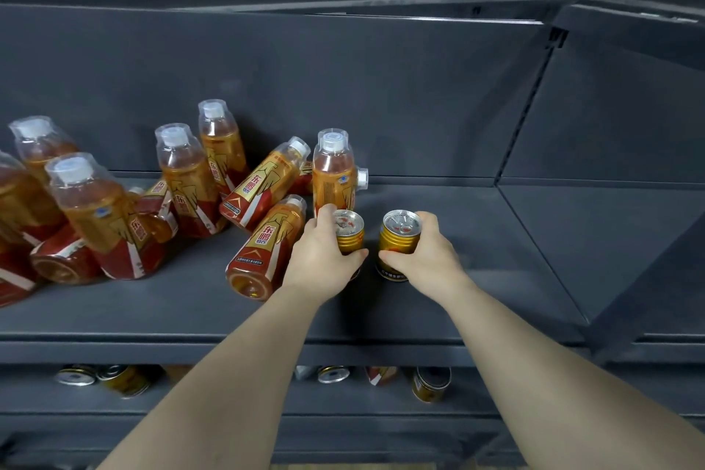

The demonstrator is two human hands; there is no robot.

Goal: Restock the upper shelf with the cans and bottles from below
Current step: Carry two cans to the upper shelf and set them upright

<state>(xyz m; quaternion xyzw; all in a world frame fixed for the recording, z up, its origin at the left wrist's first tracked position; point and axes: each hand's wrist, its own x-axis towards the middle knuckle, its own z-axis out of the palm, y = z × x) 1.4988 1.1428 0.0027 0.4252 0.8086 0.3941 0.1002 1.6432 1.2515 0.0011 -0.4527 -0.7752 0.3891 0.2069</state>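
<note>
The person is reaching both arms onto the upper shelf (477,301), and each hand is gripping one small gold can by its side wall. The left hand (324,259) is curling its fingers and thumb around the left can (349,231), just in front of an upright bottle (333,179). The right hand (427,256) is holding the right can (398,240) in the same way, near the first one but apart from it. I cannot tell if the two cans are standing on the shelf or hanging just above it. The lids are looking sealed, so I am judging the cans to be full: rather heavy for their size, stiff and not fragile, though a fall could be denting them. The painted metal is probably slippery, and the ribbed band under the rim is giving the better hold. To the left, many plastic bottles (187,183) are standing, leaning and lying in disorder. One lying bottle (267,240) is just beside the left wrist, and being round it could be rolling if pushed. Such bottles are better taken at the labelled body than at the loose-looking clear cap. More cans (122,380) are lying on the lower shelf (267,399).
</note>
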